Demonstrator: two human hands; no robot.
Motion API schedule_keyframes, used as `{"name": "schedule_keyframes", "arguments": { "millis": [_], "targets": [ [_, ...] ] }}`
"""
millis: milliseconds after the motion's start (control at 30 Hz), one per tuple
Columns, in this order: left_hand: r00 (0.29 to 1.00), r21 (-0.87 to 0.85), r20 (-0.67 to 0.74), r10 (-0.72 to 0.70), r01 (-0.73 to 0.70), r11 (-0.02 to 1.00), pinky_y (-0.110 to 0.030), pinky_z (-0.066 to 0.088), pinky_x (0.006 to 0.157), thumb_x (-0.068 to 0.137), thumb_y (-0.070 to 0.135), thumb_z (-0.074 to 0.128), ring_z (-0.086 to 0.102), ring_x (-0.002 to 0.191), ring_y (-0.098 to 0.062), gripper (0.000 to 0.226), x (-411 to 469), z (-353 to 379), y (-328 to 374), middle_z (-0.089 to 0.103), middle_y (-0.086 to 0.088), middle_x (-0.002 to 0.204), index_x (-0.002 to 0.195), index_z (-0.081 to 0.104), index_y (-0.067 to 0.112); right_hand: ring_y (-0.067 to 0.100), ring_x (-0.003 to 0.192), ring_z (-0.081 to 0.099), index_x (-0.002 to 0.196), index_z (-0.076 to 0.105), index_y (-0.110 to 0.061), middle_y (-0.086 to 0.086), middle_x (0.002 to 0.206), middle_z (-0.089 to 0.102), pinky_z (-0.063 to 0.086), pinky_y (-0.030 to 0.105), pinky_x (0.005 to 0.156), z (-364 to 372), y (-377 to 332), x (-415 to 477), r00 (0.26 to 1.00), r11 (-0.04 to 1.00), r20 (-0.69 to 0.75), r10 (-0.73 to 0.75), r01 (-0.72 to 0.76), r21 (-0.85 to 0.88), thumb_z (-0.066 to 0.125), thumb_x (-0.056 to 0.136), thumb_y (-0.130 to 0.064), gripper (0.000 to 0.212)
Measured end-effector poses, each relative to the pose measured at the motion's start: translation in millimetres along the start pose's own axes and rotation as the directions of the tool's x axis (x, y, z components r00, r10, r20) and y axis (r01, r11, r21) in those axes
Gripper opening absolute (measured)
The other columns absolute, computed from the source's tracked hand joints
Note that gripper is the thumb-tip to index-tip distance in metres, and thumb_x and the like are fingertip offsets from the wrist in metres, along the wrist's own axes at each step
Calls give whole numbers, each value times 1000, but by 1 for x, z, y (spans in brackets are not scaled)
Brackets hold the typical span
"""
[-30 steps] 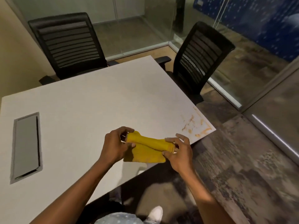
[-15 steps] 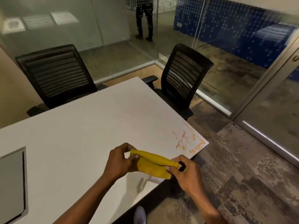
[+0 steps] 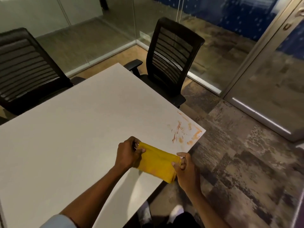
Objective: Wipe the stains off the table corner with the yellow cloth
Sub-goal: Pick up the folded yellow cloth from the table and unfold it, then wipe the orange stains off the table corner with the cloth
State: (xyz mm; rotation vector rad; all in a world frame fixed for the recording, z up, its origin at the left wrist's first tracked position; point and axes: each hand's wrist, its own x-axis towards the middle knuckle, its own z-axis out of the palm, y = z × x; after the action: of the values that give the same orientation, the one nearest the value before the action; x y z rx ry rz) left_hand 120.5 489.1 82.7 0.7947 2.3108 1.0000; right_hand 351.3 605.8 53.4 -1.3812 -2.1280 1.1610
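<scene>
A folded yellow cloth [image 3: 157,162] is stretched between my two hands just above the white table's [image 3: 69,132] near right edge. My left hand [image 3: 128,153] pinches its left end and my right hand [image 3: 185,168] grips its right end, out past the table edge. Orange-red stains [image 3: 182,131] streak the table corner, a short way beyond the cloth and to the right. The cloth is apart from the stains.
Two black mesh office chairs stand at the table: one chair [image 3: 171,58] behind the stained corner, another chair [image 3: 24,69] at the far left. Glass walls [image 3: 115,22] enclose the room. Patterned carpet [image 3: 246,170] lies to the right. My white shoes [image 3: 176,211] show below the table edge.
The cloth hangs flatter and wider between my hands than before, when it was rolled tighter. The view has shifted as my head moved; the grey table hatch is out of view.
</scene>
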Motion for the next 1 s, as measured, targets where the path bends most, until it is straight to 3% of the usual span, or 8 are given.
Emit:
{"name": "schedule_keyframes", "arguments": {
  "millis": [167,300,400,500,600,733,833,1000],
  "targets": [
    [998,48,55,-28,26,999,-26,47,67,82,19,98,68,75,-22,30,37,47,-6,74,-2,83,103,80,8,23,83,66,124,66,-16,-3,93,68,48,32,72,9,37,18,999,994,-26,32,-35,-105,79,97,-18,31],
    [988,110,134,-70,55,992,-27,45,72,86,21,96,68,81,-23,33,64,88,-10,77,-7,91,109,79,5,24,83,64,116,65,-18,-6,92,61,37,25,59,14,68,36,994,980,-12,111,-112,-166,80,95,-16,26],
    [979,167,168,-114,86,982,-33,56,83,93,22,89,77,95,-31,37,74,112,-15,83,-11,106,125,77,6,31,95,70,122,64,-15,6,109,69,45,33,68,17,91,51,983,952,97,158,-125,-278,74,99,-22,26],
    [988,311,123,-96,54,949,-40,58,96,100,26,79,74,116,-34,39,77,119,-22,79,-11,129,135,73,10,31,118,64,135,61,-13,12,131,61,55,41,93,18,100,60,983,798,173,56,60,-599,64,103,-38,41],
    [994,479,103,-40,-14,878,-48,50,113,106,30,72,61,141,-41,50,80,116,-39,64,-19,154,149,63,5,34,136,56,143,58,-14,14,150,53,58,46,102,19,103,63,942,748,250,-222,329,-577,56,103,-41,48],
    [989,557,126,-75,-8,831,-50,23,138,111,54,56,13,174,-40,88,79,113,-70,14,-22,185,174,26,0,33,168,16,167,34,-21,11,180,19,22,49,135,43,112,65,677,592,559,-478,719,-364,51,107,-38,65],
    [993,565,104,-58,-11,825,-50,13,143,114,64,38,-4,175,-37,94,77,117,-92,-3,-21,186,176,13,-1,33,169,2,173,11,-25,8,183,1,10,50,135,74,115,67,599,493,664,-448,785,-375,42,111,-51,74],
    [997,598,65,44,-74,798,-46,7,143,112,65,22,-7,175,-33,91,74,128,-124,-6,-18,187,177,8,2,32,170,1,173,5,-27,4,183,1,19,53,134,103,111,95,681,515,600,-419,723,-461,28,114,-49,67]
  ]
}}
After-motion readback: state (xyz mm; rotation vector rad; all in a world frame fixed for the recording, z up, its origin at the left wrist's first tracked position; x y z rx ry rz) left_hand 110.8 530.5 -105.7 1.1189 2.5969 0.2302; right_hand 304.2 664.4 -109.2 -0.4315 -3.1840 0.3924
